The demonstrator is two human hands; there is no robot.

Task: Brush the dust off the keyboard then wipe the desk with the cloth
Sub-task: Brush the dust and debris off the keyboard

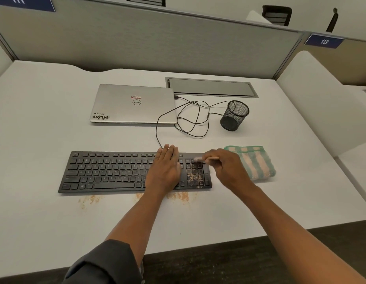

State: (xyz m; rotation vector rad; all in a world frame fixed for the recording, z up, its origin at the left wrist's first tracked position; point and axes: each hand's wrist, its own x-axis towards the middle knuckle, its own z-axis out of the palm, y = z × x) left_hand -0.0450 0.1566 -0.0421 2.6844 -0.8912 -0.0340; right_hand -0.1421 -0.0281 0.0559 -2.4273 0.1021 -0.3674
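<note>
Rolled dark sleeve (104, 261) at the lower left of the frame leads up a bare forearm to the left hand (165, 169), which lies flat with straight fingers together on the black keyboard (108, 171), pressing just left of the number pad. At centre right, the right hand (225, 167) curls its fingers around the wooden handle of a small brush (206, 159); the pale bristles are blurred over the upper keys of the number pad. Tan dust speckles (195, 178) cover the number-pad keys, and orange-tan dust patches (178, 196) lie on the white desk (45, 222) along the keyboard's lower edge. A folded green-and-peach striped cloth (255, 163) rests on the desk just right of the keyboard, partly behind the right hand. Above the keyboard, a closed silver Dell laptop (133, 104) lies flat, with a black cable (190, 121) looping from its right side down to the keyboard. Right of the loops lies a black mesh pen cup (234, 115), tipped on its side. A grey cable hatch (210, 87) sits in the desk at upper centre, and a blue sign reading 112 (324, 41) hangs on the partition at upper right.
</note>
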